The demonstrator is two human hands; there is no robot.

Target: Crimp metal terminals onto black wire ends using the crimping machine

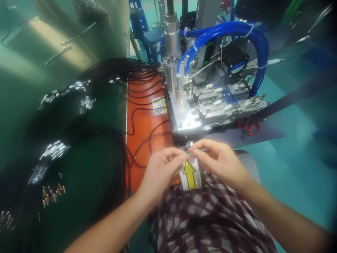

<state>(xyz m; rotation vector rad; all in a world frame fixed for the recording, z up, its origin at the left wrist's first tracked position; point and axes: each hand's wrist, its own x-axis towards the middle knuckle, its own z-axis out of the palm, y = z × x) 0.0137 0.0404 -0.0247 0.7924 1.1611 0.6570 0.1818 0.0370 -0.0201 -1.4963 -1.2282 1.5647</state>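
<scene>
In front of the metal machine (189, 116), my left hand (164, 167) and my right hand (219, 160) meet, fingertips pinched close together. Between them shows a small shiny piece (189, 154), too small to name exactly. Both hands are closed, thumb against fingers, and much of what they pinch is hidden. Just below the fingertips is a white label with a yellow arrow (190, 177). Thin black cables (150, 135) curve over the orange surface (142, 119) to the left of my hands.
Bundles of black cable with shiny connector ends (55, 149) lie on the dark green table (76, 200) at left. Bare copper-coloured ends (52, 195) show nearer me. Blue air hoses (226, 28) arch over the machine. Red-handled pliers (247, 129) lie to its right.
</scene>
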